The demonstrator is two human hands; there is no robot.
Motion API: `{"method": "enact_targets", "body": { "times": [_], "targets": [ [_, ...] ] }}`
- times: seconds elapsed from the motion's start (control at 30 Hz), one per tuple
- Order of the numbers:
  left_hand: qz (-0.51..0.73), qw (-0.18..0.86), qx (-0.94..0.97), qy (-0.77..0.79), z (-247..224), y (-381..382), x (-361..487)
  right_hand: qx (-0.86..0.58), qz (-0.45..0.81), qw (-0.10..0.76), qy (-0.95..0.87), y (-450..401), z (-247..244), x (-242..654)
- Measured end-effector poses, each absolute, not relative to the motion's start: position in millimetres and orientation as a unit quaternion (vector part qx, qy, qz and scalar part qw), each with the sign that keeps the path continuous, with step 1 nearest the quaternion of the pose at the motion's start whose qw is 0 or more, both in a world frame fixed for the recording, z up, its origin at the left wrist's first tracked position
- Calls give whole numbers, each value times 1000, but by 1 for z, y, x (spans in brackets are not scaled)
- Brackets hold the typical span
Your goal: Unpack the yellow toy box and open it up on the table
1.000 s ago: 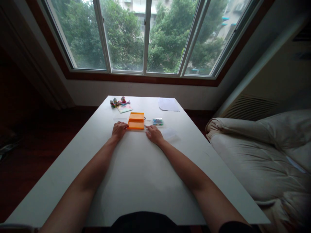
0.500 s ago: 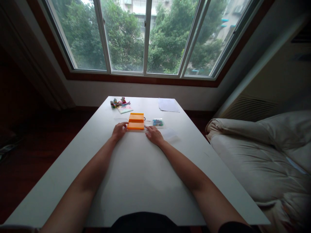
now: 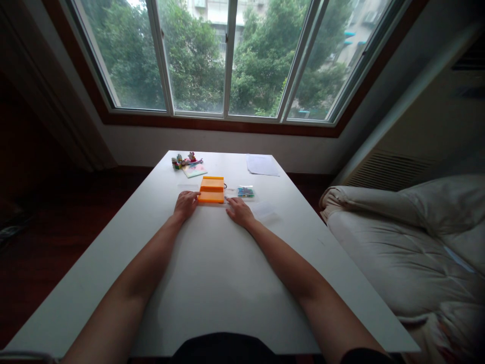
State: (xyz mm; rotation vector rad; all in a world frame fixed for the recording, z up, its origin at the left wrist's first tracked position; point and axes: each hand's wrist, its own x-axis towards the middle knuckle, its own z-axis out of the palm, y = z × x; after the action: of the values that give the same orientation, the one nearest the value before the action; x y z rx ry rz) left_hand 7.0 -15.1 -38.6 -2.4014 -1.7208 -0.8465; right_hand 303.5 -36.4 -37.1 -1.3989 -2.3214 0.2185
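Note:
An orange case lies opened out on the white table, its two halves one behind the other. My left hand rests at the case's left edge, fingertips touching it, fingers slightly apart. On the other side, my right hand lies on the table with its fingers spread, the fingertips close to the case's right edge. Nothing shows in either hand. Just behind my right hand is a clear packet with small blue and green pieces.
Small colourful figures stand at the back left beside a patterned card. White paper sheets lie at the back right. A clear plastic sheet is right of my right hand. A padded sofa stands right of the table.
Both hands and the orange case have shifted very slightly to the left. Otherwise the scene looks the same.

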Motion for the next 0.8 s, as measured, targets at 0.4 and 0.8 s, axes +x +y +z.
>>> {"method": "enact_targets", "body": {
  "times": [0.4,0.8],
  "targets": [
    [-332,-62,-732,-591,-48,-2,-1,-497,82,217,-836,-34,-39,303],
    [-322,-23,-756,-570,-39,-11,-2,-502,83,210,-835,-38,-32,302]
  ]
}}
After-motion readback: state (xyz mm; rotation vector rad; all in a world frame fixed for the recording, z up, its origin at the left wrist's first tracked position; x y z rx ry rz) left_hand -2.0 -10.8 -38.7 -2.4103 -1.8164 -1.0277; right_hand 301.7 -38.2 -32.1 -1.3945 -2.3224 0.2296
